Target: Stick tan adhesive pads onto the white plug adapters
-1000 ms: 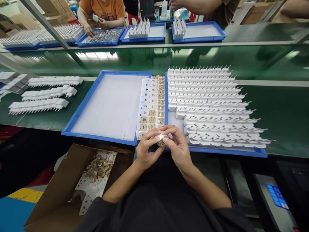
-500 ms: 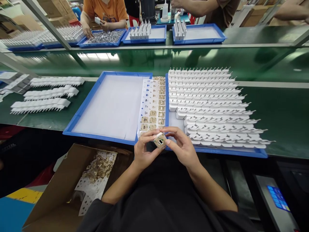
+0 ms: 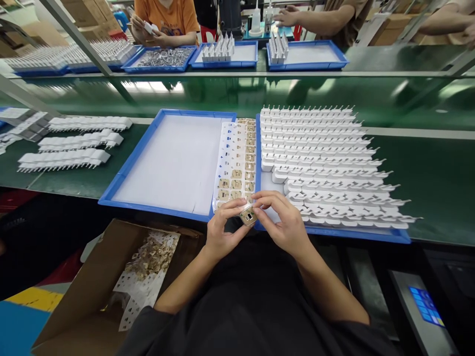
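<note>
Between my two hands, above the tray edge, is a white plug charger [image 3: 248,216], its port face turned up towards me. A tan sticker with cut-outs around two dark ports covers that face. My left hand [image 3: 224,230] grips the charger by its sides, thumb below and fingers above. At the upper right corner, my right hand [image 3: 280,220] has thumb and forefinger closed on the charger's edge; whether they pinch the sticker too, I cannot tell. Just beyond lies a sheet of tan stickers [image 3: 236,184], with many spots on its left side bare of them.
A blue-rimmed tray [image 3: 129,170] lies left of the sheet. Rows of white chargers [image 3: 319,163] fill another tray at right; more rows [image 3: 70,143] stand far left. Below is a cardboard box [image 3: 85,287] with sticker scraps. Co-workers [image 3: 166,22] sit across the green bench.
My right thumb has slid from the charger's face up to its corner, and the charger has tilted slightly. Across the bench, a co-worker's hand has lifted from the tray of metal parts.
</note>
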